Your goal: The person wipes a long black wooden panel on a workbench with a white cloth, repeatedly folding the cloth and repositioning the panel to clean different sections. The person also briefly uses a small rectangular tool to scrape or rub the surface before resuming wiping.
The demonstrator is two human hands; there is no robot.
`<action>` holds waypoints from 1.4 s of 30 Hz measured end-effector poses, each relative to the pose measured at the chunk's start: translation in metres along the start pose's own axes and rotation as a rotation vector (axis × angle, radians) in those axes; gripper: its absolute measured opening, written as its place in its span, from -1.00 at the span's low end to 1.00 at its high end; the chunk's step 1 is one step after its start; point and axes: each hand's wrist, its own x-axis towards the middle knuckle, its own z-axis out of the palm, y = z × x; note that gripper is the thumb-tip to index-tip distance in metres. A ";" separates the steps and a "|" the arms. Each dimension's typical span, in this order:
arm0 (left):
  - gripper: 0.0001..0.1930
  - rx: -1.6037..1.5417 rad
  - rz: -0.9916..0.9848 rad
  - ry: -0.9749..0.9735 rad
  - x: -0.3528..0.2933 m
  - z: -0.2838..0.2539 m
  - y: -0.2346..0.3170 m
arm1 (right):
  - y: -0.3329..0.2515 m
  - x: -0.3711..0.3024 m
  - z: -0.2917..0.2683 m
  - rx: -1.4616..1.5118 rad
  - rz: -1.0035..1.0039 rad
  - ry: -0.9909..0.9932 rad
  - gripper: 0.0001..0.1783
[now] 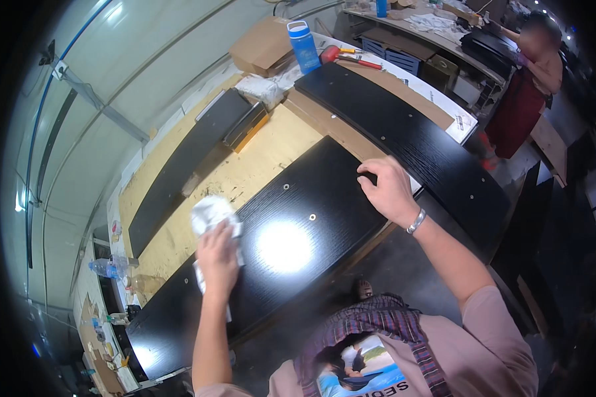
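Observation:
A long black wood-grain board [338, 182] with small round metal fittings lies slantwise across the table in front of me. My left hand [218, 255] presses a crumpled white cloth [212, 213] at the board's far edge, left of its middle; the hand is slightly blurred. At the board's right end is my right hand [392, 192], its fingers curled in toward the thumb. Whatever lies inside those fingers is hidden. Beyond it a second black board [404, 126] with similar fittings rests at an angle, and a curved black piece [192, 159] lies at the far left.
A small black block with a yellow edge [246, 126] sits by the curved piece. Farther back are a cardboard box [261, 46], a blue bottle [303, 49] and a red-handled tool [361, 61]. Clear plastic bottles [109, 266] lie left. Another person [533, 73] works at the back right.

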 end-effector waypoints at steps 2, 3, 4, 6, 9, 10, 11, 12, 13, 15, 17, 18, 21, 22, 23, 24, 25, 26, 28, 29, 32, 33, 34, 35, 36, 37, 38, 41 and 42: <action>-0.67 0.084 -0.052 0.064 -0.028 -0.014 -0.020 | -0.018 0.025 0.000 -0.040 -0.006 -0.085 -0.82; -0.68 0.102 -0.064 0.057 -0.034 -0.020 -0.020 | -0.025 0.038 0.002 -0.062 -0.008 -0.127 -0.82; -0.68 0.109 -0.069 0.069 -0.036 -0.022 -0.018 | -0.023 0.047 0.011 -0.100 -0.084 -0.139 -0.87; -0.68 0.119 -0.075 0.085 -0.036 -0.022 -0.014 | -0.014 0.062 0.022 -0.135 -0.060 -0.244 -0.90; -0.68 0.127 -0.086 0.082 -0.038 -0.022 -0.013 | -0.005 0.081 0.026 -0.178 -0.018 -0.327 -0.91; -0.68 0.133 -0.085 0.083 -0.039 -0.021 -0.014 | -0.001 0.085 0.025 -0.142 -0.007 -0.374 -0.92; -0.68 0.138 -0.083 0.084 -0.038 -0.021 -0.014 | 0.001 0.087 0.024 -0.107 0.005 -0.420 -0.92; -0.68 0.143 -0.080 0.085 -0.039 -0.020 -0.014 | 0.001 0.086 0.024 -0.125 -0.002 -0.425 -0.90; -0.68 0.145 -0.081 0.086 -0.039 -0.020 -0.014 | -0.003 0.085 0.021 -0.141 -0.007 -0.427 -0.87; -0.68 0.146 -0.081 0.088 -0.039 -0.019 -0.015 | -0.005 0.085 0.021 -0.164 -0.005 -0.443 -0.82; -0.69 0.145 -0.081 0.089 -0.038 -0.019 -0.015 | -0.005 0.088 0.021 -0.175 0.015 -0.461 -0.79; -0.69 0.144 -0.083 0.087 -0.038 -0.020 -0.014 | -0.007 0.088 0.019 -0.185 0.021 -0.469 -0.77; -0.70 0.148 -0.086 0.087 -0.039 -0.020 -0.015 | -0.014 0.089 0.017 -0.201 0.021 -0.482 -0.73; -0.70 0.149 -0.085 0.088 -0.039 -0.020 -0.016 | -0.012 0.089 0.018 -0.203 0.016 -0.475 -0.73; -0.70 0.145 -0.082 0.091 -0.039 -0.020 -0.016 | -0.012 0.090 0.018 -0.204 0.010 -0.469 -0.72; -0.70 0.141 -0.079 0.094 -0.039 -0.019 -0.016 | -0.012 0.090 0.016 -0.213 0.013 -0.483 -0.72; -0.70 0.140 -0.078 0.098 -0.039 -0.020 -0.016 | -0.014 0.091 0.015 -0.221 0.015 -0.496 -0.72; -0.70 0.135 -0.079 0.097 -0.039 -0.020 -0.017 | -0.015 0.092 0.015 -0.228 0.016 -0.510 -0.72; -0.70 0.126 -0.081 0.096 -0.040 -0.020 -0.017 | -0.014 0.093 0.017 -0.234 0.012 -0.513 -0.73; -0.70 0.127 -0.079 0.099 -0.040 -0.020 -0.017 | -0.013 0.093 0.017 -0.237 0.010 -0.514 -0.74; -0.70 0.129 -0.075 0.103 -0.040 -0.019 -0.017 | -0.013 0.093 0.018 -0.251 0.015 -0.509 -0.75; -0.70 0.129 -0.074 0.103 -0.039 -0.019 -0.017 | -0.014 0.092 0.017 -0.250 0.016 -0.510 -0.74; -0.70 0.132 -0.073 0.103 -0.039 -0.019 -0.016 | -0.016 0.090 0.016 -0.246 0.015 -0.511 -0.74; -0.71 0.126 -0.076 0.102 -0.038 -0.019 -0.016 | -0.018 0.088 0.014 -0.243 0.016 -0.510 -0.73; -0.71 0.119 -0.076 0.101 -0.038 -0.019 -0.016 | -0.014 0.083 0.015 -0.197 0.011 -0.420 -0.73; -0.72 0.111 -0.069 0.100 -0.035 -0.019 -0.015 | -0.005 0.075 0.016 -0.153 0.010 -0.324 -0.73; -0.72 0.038 -0.104 0.097 -0.034 -0.020 -0.014 | 0.003 0.069 0.016 -0.110 0.009 -0.225 -0.72; -0.66 -0.249 -0.166 0.073 -0.034 -0.015 -0.007 | 0.031 0.046 0.004 0.207 0.260 -0.285 -0.72; -0.59 -0.396 -0.155 0.058 -0.032 -0.005 0.007 | 0.038 0.036 -0.005 0.234 0.295 -0.370 -0.69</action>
